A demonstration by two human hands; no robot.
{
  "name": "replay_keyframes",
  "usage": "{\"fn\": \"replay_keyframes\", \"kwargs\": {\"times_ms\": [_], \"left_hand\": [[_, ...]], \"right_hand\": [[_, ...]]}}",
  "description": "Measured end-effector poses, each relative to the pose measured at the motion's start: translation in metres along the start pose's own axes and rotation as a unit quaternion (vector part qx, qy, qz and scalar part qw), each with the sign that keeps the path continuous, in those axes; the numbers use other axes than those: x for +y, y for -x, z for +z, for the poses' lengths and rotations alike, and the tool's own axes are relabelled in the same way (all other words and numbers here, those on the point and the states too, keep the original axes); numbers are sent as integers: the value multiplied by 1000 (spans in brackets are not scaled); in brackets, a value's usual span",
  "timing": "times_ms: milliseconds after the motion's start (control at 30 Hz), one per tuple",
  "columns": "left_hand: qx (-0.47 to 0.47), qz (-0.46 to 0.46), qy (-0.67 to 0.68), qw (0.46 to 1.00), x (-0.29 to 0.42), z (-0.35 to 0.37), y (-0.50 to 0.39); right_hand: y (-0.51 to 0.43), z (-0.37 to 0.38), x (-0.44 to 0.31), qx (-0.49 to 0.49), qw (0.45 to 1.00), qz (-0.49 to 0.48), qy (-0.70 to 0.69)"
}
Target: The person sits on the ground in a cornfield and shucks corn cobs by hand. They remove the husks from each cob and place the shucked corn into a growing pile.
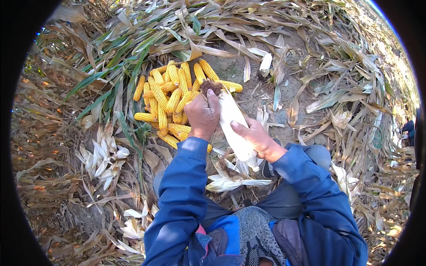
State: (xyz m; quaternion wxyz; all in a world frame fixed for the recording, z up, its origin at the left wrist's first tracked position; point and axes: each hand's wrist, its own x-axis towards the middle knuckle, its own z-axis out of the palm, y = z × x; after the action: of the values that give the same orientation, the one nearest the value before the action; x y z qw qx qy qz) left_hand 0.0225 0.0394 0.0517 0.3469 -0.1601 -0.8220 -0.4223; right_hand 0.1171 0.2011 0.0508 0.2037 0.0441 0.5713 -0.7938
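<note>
An ear of corn in its pale husk (233, 128) slants between my hands. My left hand (203, 113) is closed around its upper tip, by the dark brown silk (211, 87). Lower down, my right hand (256, 138) grips the husk from the right, thumb lying across it. Kernels on this ear are hidden by the husk. Just left of and beyond my left hand is a heap of husked yellow corn cobs (166, 93), some partly covered by that hand. Loose pale husks (229, 183) lie on the ground below the held ear.
Another husk-covered ear (266, 65) lies on the soil at the upper right. Dry corn stalks and leaves (239, 26) ring the far side. Discarded husks (103, 159) rest at left. My bent knee (318, 156) is close to my right forearm.
</note>
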Motion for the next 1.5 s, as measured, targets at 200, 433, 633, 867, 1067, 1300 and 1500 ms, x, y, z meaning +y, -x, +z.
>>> {"fn": "replay_keyframes", "kwargs": {"times_ms": [200,433,633,867,1067,1300,1500], "left_hand": [[-190,212,94,954,58,-10,27],[-51,-75,323,942,36,-9,-4],[-111,-324,570,747,45,-3,11],[-87,-418,584,690,46,-3,22],[-176,-457,554,674,73,-58,20],[-369,-382,279,800,11,-1,56],[-468,-216,135,846,49,4,47]], "right_hand": [[-33,-31,10,62,959,41,-275],[-22,-12,11,62,976,-24,-207],[-27,1,2,32,957,8,-289],[-52,-21,13,159,969,-98,-160],[-74,-138,-76,352,878,-165,-280],[-75,-104,-62,281,922,-260,-64],[-81,-97,-56,239,925,-239,-173]]}}
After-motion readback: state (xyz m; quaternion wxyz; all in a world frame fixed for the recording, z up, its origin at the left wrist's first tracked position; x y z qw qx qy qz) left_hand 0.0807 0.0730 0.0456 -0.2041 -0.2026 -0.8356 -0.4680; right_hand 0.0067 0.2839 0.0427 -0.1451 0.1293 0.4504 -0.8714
